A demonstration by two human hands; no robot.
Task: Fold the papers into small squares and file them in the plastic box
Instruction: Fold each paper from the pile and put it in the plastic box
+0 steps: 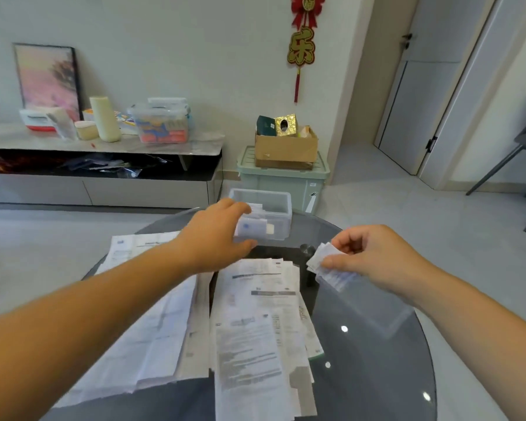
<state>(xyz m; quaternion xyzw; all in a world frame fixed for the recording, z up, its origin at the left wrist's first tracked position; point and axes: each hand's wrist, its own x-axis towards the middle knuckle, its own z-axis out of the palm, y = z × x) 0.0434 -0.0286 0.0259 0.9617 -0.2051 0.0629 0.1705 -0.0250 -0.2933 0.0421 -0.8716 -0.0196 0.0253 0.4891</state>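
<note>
1. The plastic box (281,221), clear and lidless, stands at the far edge of the glass table (377,344).
2. My left hand (216,235) grips the box's near left corner. The fingers are curled over the rim and the thumb is pressed low on the front wall.
3. Folded squares (252,226) stand inside the box at its left end, just beside my fingers. One shows a blue mark, but it is too blurred to read.
4. My right hand (374,253) is to the right of the box and nearer to me, apart from it. It pinches a folded paper (324,265) between the thumb and curled fingers. The print on it is illegible.
5. Flat papers (249,329) lie in overlapping stacks on my side of the box. They show dark heading bars and lines of text, and none of it can be read.
6. Behind the box, a cardboard carton (286,150) sits on a green bin (283,180).
7. Above and behind the box, a red ornament (300,50) hangs on the wall. It bears the gold character 乐.
</note>
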